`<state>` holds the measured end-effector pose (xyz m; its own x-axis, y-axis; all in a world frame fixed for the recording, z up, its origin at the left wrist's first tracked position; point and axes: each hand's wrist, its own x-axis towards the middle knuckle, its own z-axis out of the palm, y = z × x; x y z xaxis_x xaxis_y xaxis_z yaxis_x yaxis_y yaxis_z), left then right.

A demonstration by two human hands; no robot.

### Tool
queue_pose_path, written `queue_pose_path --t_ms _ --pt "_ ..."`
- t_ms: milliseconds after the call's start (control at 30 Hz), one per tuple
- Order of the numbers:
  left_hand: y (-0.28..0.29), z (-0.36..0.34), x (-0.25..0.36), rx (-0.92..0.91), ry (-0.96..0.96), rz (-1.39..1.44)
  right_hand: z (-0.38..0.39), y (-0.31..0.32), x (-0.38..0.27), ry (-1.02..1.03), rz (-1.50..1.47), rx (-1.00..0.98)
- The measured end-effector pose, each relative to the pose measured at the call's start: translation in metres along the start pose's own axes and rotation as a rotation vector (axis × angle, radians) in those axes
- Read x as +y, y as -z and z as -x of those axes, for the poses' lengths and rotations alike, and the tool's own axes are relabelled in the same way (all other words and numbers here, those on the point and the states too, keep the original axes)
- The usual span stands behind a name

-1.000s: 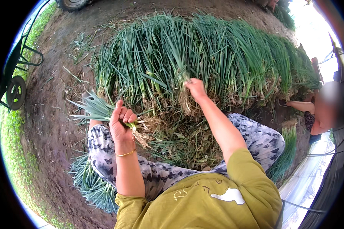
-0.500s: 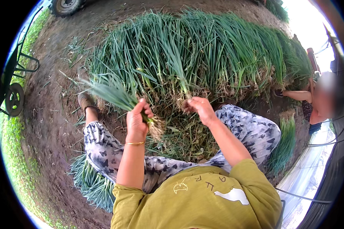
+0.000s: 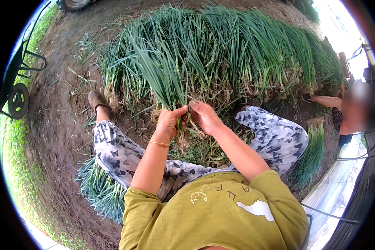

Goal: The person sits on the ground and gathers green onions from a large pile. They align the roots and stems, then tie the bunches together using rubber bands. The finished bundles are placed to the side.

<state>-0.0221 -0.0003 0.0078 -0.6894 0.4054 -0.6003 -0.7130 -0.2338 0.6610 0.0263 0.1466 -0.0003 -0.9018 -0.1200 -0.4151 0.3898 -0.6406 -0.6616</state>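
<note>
A bunch of green onions (image 3: 160,81) is gripped in my left hand (image 3: 169,124), its leaves fanning up and away and its pale roots hanging below my fist. Right up against it, my right hand (image 3: 206,118) pinches a green onion near its root end, with roots showing under the fingers. How many stalks are in the right hand is hidden. Just beyond both hands lies a long heap of green onions (image 3: 241,46), leaves pointing away and dry, soil-brown roots toward me.
Torn leaves and trimmings (image 3: 208,152) litter the soil between my legs. Sorted onions (image 3: 102,187) lie by my left leg, and another pile (image 3: 313,146) by my right. A person (image 3: 335,104) sits at the right. A wheeled cart (image 3: 18,100) stands at the left edge.
My left hand has swung the bunch rightward and more upright. My right hand has drawn its onion back from the heap and in against the bunch.
</note>
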Motion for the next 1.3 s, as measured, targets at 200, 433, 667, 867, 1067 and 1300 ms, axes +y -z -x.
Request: queue_pose_path --t_ms 200,433,667,867,1067,1300 --pt "0.021 -0.016 0.002 0.107 -0.079 0.218 0.018 -0.026 0.003 0.181 -0.078 0.175" --pt "0.043 -0.037 0.01 0.223 -0.113 0.284 0.1 0.024 -0.008 -0.135 0.324 0.176" --pt "0.012 -0.02 -0.005 0.004 -0.075 0.15 0.052 0.008 -0.012 0.09 0.895 0.095" --pt "0.014 -0.014 0.003 0.149 -0.147 0.198 0.016 -0.013 0.012 -0.004 0.851 -0.006" --pt "0.04 -0.009 0.054 0.177 -0.501 0.411 0.029 0.04 0.02 -0.106 1.294 0.194" --pt "0.038 -0.017 0.034 0.01 -0.224 0.476 -0.079 0.101 -0.022 0.296 1.349 0.737"
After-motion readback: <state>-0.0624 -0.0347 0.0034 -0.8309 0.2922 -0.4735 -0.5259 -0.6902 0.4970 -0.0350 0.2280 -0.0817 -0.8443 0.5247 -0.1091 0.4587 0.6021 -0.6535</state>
